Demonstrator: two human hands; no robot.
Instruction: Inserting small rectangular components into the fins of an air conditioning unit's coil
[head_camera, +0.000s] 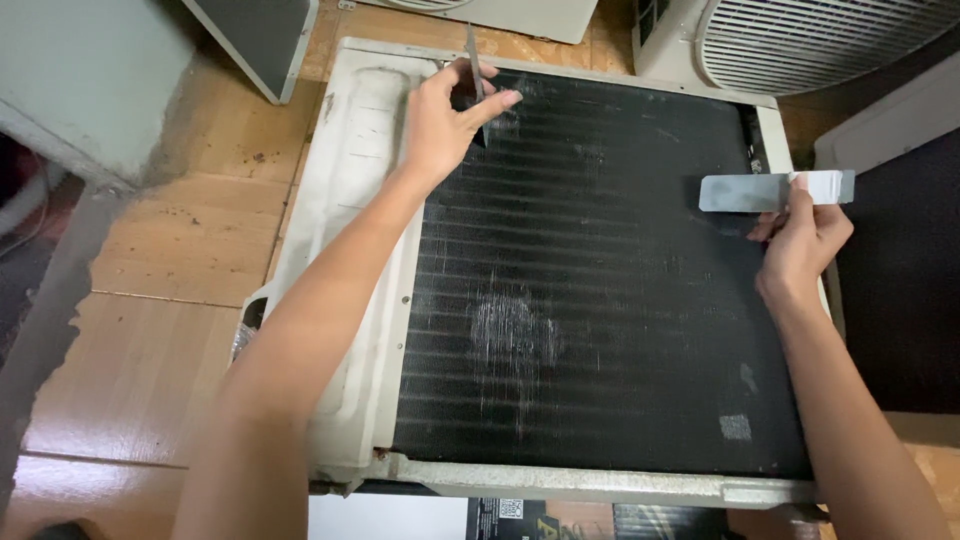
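An air conditioner unit lies flat, its dark finned coil (600, 280) facing up inside a dirty white casing (350, 200). My left hand (445, 120) is at the coil's upper left corner, pinching a thin metal blade (472, 55) that stands edge-on against the fins. Over the coil's right edge, my right hand (800, 245) holds a flat grey metal strip (750, 192) with white tape wrapped on its end. Scuffed pale patches mark the fins near the middle.
Another unit with a round fan grille (820, 40) stands at the top right, and a grey box (260, 40) at the top left. A wooden floor (150, 300) runs along the left. A dark panel (900, 280) lies to the right.
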